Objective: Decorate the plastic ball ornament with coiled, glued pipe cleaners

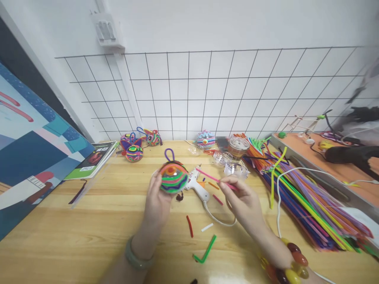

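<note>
My left hand [156, 199] holds a round ball ornament [173, 179] striped with colourful pipe cleaners, with a purple loop on top. A pink pipe cleaner [207, 174] is pinched between the thumb and fingers of my right hand [239, 197], its free end pointing left. Between the two hands lies a white hot glue gun [197, 187], its nozzle toward the back and partly covered by the pink pipe cleaner. Short cut pieces lie nearby: a red piece [189, 226], a white piece [207, 227] and a bent green piece [207, 251].
Finished ornaments [134, 153] stand at the back left, another ornament [206, 139] at back centre. Clear plastic half-shells [222, 158] lie right of it. A large bundle of pipe cleaners [310, 205] covers the right side beside an orange-topped surface [364, 157]. Books [91, 159] lie left.
</note>
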Available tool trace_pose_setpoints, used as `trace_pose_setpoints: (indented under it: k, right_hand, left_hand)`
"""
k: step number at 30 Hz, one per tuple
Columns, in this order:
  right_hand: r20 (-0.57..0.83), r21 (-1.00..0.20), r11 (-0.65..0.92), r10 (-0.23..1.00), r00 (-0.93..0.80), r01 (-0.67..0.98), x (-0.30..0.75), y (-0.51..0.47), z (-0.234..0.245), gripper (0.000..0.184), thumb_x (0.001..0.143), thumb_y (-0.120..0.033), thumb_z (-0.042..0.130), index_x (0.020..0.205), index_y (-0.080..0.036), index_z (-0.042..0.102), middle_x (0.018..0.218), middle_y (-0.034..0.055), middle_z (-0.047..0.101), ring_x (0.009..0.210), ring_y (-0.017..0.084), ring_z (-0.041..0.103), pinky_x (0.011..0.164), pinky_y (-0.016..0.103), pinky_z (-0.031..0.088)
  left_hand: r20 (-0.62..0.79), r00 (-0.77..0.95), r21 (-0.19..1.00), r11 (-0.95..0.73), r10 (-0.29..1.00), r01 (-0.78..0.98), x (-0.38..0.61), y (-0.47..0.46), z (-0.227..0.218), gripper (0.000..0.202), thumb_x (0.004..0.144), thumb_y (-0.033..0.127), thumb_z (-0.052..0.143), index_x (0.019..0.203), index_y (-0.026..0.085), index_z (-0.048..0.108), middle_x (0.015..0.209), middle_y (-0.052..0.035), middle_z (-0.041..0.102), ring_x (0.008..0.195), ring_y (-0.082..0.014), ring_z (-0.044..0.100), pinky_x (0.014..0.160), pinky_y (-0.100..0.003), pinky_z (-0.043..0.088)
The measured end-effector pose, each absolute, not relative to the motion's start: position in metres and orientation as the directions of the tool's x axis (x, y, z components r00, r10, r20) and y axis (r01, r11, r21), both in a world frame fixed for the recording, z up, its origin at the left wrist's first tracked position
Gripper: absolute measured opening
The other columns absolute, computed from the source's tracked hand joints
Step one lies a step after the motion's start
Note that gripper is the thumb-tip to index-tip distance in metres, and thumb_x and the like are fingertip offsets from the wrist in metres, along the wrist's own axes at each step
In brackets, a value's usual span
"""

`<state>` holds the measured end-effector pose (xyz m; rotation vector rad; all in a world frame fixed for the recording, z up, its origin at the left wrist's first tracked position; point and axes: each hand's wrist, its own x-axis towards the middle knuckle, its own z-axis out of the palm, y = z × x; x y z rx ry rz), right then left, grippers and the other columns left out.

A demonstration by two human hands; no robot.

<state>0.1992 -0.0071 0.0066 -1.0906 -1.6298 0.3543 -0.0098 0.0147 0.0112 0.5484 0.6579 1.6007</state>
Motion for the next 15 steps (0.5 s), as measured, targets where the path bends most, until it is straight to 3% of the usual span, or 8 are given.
trace_pose_setpoints:
  k: [3,8,11,15]
  right_hand:
    - [0.615,-0.589,0.577,0.774,-0.150,0.566,0.187,-0.008,-0.004,0.013,0.093,-0.021,0.051,0.092,-0.020,0.064,0.075,0.0040,0.059,0.068,0.018,0.056,0.062,0.031,0.044]
    - [0.554,-0.430,0.634,0.747,-0.367,0.643,0.159,-0.020,-0.011,0.014,0.088,-0.018,0.056,0.085,-0.020,0.070,0.077,0.0077,0.063,0.075,0.022,0.056,0.069,0.035,0.043]
    - [0.540,-0.409,0.629,0.751,-0.381,0.661,0.157,-0.024,-0.010,0.010,0.087,-0.020,0.061,0.085,-0.020,0.070,0.081,0.0082,0.063,0.080,0.023,0.055,0.071,0.036,0.043]
    - [0.569,-0.455,0.593,0.768,-0.296,0.664,0.170,-0.016,-0.010,0.029,0.087,-0.004,0.044,0.089,-0.020,0.068,0.075,0.0060,0.062,0.073,0.020,0.056,0.065,0.030,0.044]
  left_hand:
    - [-0.031,-0.280,0.657,-0.191,0.960,-0.729,-0.019,0.019,0.020,0.021,0.086,0.037,0.056,0.098,0.024,0.067,0.107,-0.0051,0.070,0.103,-0.0259,0.063,0.077,-0.041,0.056]
    - [-0.024,-0.333,0.644,-0.240,0.943,-0.726,-0.024,0.019,0.028,0.020,0.086,0.038,0.054,0.092,0.026,0.068,0.112,-0.0035,0.070,0.108,-0.0266,0.060,0.076,-0.041,0.056]
    - [-0.046,-0.309,0.652,-0.205,0.950,-0.730,-0.023,0.018,0.028,0.021,0.086,0.038,0.054,0.094,0.026,0.068,0.114,-0.0038,0.069,0.114,-0.0279,0.057,0.078,-0.042,0.055]
    - [-0.096,-0.317,0.645,-0.184,0.943,-0.742,-0.022,0.019,0.026,0.019,0.085,0.038,0.054,0.093,0.026,0.067,0.117,-0.0022,0.068,0.116,-0.0278,0.056,0.078,-0.043,0.054]
